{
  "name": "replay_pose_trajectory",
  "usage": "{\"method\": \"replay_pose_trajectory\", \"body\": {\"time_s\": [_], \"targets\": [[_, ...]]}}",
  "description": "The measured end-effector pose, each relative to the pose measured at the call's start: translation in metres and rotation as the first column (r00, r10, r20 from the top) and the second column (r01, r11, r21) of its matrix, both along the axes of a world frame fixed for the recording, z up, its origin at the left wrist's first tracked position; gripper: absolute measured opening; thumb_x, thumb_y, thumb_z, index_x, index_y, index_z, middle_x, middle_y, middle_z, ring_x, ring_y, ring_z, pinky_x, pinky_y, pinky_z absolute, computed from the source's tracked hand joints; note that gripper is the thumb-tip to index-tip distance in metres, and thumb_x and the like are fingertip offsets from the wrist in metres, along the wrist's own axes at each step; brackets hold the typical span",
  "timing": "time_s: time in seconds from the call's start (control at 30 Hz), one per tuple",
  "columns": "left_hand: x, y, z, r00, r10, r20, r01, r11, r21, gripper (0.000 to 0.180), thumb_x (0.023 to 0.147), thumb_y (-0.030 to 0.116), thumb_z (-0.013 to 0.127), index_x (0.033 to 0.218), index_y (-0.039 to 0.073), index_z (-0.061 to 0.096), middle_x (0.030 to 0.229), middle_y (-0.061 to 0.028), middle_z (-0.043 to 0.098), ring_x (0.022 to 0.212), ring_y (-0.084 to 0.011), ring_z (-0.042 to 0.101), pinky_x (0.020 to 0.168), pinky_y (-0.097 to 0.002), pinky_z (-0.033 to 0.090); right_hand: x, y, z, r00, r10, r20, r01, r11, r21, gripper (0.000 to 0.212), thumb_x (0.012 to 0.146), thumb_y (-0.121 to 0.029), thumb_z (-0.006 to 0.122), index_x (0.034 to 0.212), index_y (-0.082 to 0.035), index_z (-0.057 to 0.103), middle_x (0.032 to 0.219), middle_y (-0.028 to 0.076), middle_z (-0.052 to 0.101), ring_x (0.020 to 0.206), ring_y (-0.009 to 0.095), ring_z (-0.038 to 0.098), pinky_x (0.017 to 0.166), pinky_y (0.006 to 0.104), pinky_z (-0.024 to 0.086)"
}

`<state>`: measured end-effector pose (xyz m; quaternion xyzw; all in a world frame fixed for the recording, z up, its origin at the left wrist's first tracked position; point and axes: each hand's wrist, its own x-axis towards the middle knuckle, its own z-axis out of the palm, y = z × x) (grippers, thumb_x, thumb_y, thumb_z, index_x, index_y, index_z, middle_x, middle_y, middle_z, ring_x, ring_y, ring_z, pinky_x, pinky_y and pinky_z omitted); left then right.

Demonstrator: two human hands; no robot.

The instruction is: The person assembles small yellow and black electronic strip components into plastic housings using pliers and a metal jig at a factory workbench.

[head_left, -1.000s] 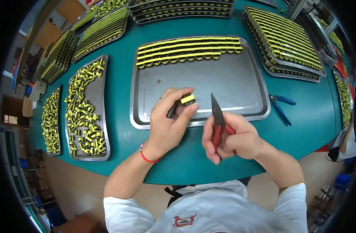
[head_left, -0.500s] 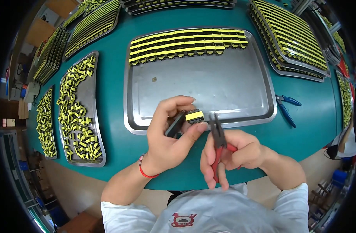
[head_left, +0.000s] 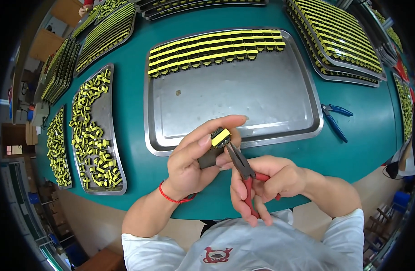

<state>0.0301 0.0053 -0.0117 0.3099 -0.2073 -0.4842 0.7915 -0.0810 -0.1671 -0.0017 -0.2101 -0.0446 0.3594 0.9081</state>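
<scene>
Left hand [head_left: 194,158] fingers clamped on yellow part [head_left: 220,137]. Right hand [head_left: 266,183] gripping red pliers [head_left: 243,169], tips at part, over tray [head_left: 243,97].

A small yellow-and-black component [head_left: 220,137] sits tilted between fingertips, red-handled pliers [head_left: 242,168] touching its underside.

Tray [head_left: 280,97] with rows of parts [head_left: 214,49] lies beyond the hands; cutters [head_left: 335,121] to their right, loose parts [head_left: 92,135] to their left.
</scene>
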Motion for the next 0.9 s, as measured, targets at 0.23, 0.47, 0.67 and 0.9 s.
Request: {"method": "replay_pose_trajectory", "body": {"time_s": [0.23, 0.47, 0.67, 0.9], "targets": [[-0.003, -0.002, 0.002, 0.972, 0.046, 0.232, -0.086, 0.982, 0.168, 0.055, 0.096, 0.031, 0.045, 0.135, -0.007, 0.05, 0.092, -0.0094, 0.053, 0.073, -0.0121, 0.044, 0.064, -0.0261, 0.039, -0.003, 0.003, -0.003, 0.994, -0.107, 0.004, 0.107, 0.985, -0.134, 0.039, 0.06, 0.011, 0.038, 0.097, 0.004, 0.049, 0.081, 0.024, 0.06, 0.064, 0.032, 0.065, 0.039, 0.0304, 0.048], [0.006, -0.003, 0.012, 0.094, 0.2, 0.975, -0.522, 0.844, -0.122, 0.046, 0.072, -0.013, 0.062, 0.117, -0.007, 0.061, 0.088, -0.0137, 0.06, 0.063, -0.0174, 0.053, 0.051, -0.0266, 0.041, 0.0, -0.001, 0.004, 0.984, -0.149, 0.097, 0.175, 0.903, -0.392, 0.037, 0.062, 0.011, 0.036, 0.096, 0.002, 0.049, 0.078, 0.019, 0.061, 0.061, 0.025, 0.063, 0.038, 0.0281, 0.041], [0.007, -0.006, -0.001, 0.01, 0.256, 0.967, -0.538, 0.816, -0.211, 0.042, 0.066, -0.018, 0.066, 0.106, -0.006, 0.062, 0.086, -0.0135, 0.061, 0.068, -0.0194, 0.061, 0.055, -0.0284, 0.05, 0.002, 0.009, 0.003, 0.992, -0.093, 0.085, 0.121, 0.893, -0.434, 0.036, 0.064, 0.012, 0.037, 0.096, 0.001, 0.05, 0.077, 0.017, 0.061, 0.063, 0.024, 0.064, 0.041, 0.0277, 0.042], [0.004, -0.004, 0.005, 0.117, 0.208, 0.971, -0.553, 0.826, -0.11, 0.038, 0.068, -0.017, 0.064, 0.104, -0.005, 0.064, 0.085, -0.0127, 0.061, 0.067, -0.0184, 0.062, 0.053, -0.0277, 0.049, 0.002, 0.005, 0.007, 0.997, -0.072, -0.008, 0.059, 0.869, -0.492, 0.033, 0.063, 0.009, 0.038, 0.093, 0.001, 0.05, 0.075, 0.016, 0.06, 0.059, 0.022, 0.062, 0.041, 0.0288, 0.041]]}}
